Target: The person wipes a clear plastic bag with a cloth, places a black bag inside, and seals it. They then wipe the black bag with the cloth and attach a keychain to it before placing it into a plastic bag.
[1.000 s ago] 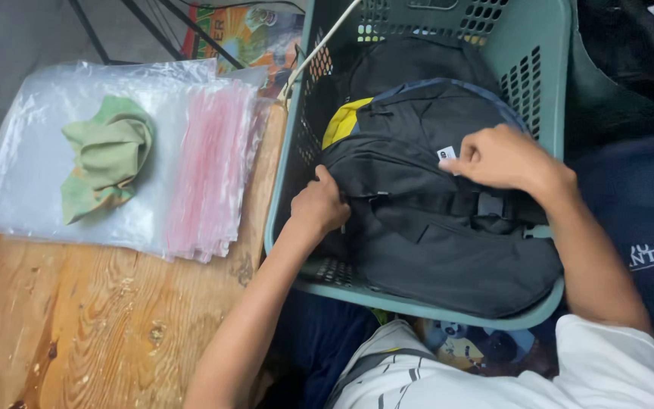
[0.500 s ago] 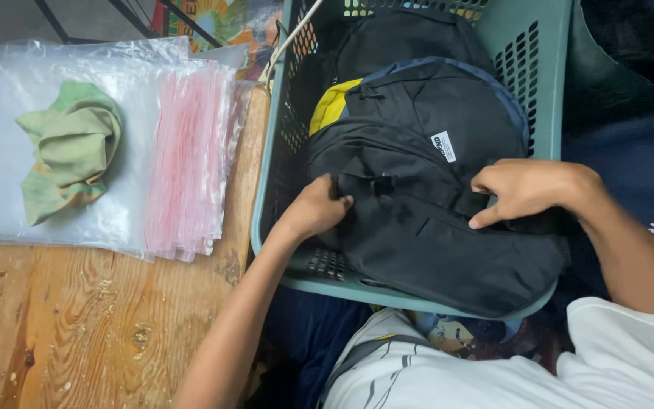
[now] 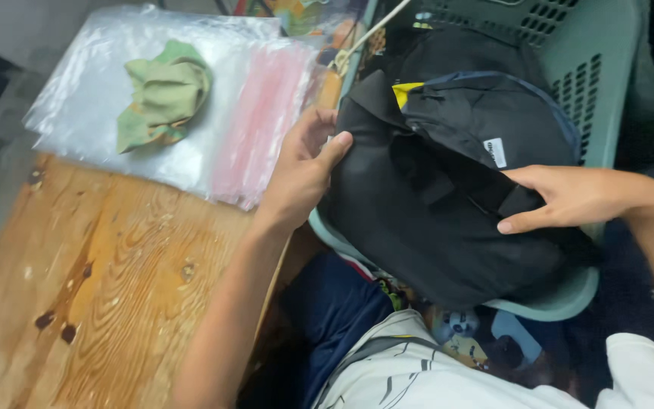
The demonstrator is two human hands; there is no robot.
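A black backpack point(image 3: 433, 204) lies tilted across the near rim of a green plastic laundry basket point(image 3: 607, 91). My left hand point(image 3: 302, 170) grips the backpack's left edge, thumb on top of the fabric. My right hand point(image 3: 565, 198) holds its right side near a strap, fingers curled over the cloth. Under it in the basket sits another black backpack point(image 3: 493, 113) with a yellow patch and a small white label.
A stack of clear and pink-tinted plastic bags point(image 3: 213, 113) lies on the wooden table point(image 3: 107, 288) at the left, with a crumpled green cloth point(image 3: 162, 98) on top. A white cord point(image 3: 372, 30) runs along the basket's left rim. Dark fabric lies at the right.
The front backpack has been lifted and pulled toward the basket's near-left rim. My left hand moved up to its left edge; my right hand shifted along its right side. The view swung right.
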